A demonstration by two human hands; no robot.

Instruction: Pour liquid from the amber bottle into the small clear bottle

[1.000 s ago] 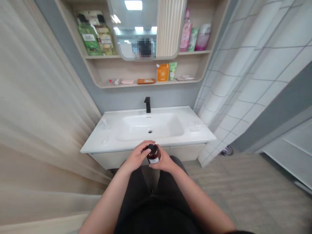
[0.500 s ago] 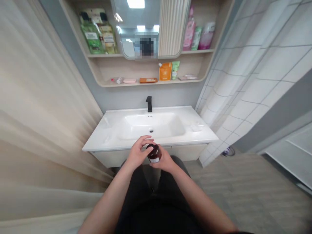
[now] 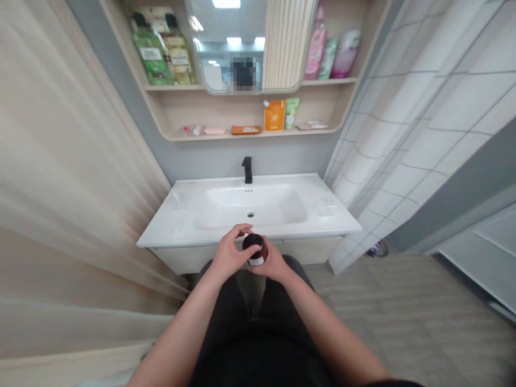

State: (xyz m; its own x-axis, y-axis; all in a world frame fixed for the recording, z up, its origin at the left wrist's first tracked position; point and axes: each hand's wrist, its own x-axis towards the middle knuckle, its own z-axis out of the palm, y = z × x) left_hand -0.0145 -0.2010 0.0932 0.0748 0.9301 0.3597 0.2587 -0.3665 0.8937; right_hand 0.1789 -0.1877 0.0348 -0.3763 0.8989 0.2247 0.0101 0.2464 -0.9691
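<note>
While a small brown jar (image 3: 255,250) with a dark lid (image 3: 252,242) and a pale label is held in front of the body, just short of the front edge of the white washbasin (image 3: 201,228), it is gripped from below and from the right by the right hand (image 3: 271,263), whose fingers are wrapped about its lower half. The left hand (image 3: 230,253) is laid against the jar from the left, with its fingertips (image 3: 246,231) curled over the lid; the thumb and forefinger are closed on the lid's rim. Whether the lid is tight or loose cannot be told.

The jar is held roughly upright, tipped a little toward the camera, above the person's dark trousers (image 3: 258,328) and apart from the basin top. Behind the hands, a black tap (image 3: 247,170) is seen at the back of the basin, and a drain hole (image 3: 250,214) in the middle of the bowl.

On the lower shelf (image 3: 250,137) above the tap, an orange pouch (image 3: 274,115) and a green tube (image 3: 291,113) are stood side by side, with a flat orange box (image 3: 246,129) to their left. On the upper shelf, green bottles (image 3: 152,49) are kept to the left of the mirror (image 3: 231,37) and pink bottles (image 3: 315,47) to its right. A tiled curtain (image 3: 403,134) hangs at the right.
</note>
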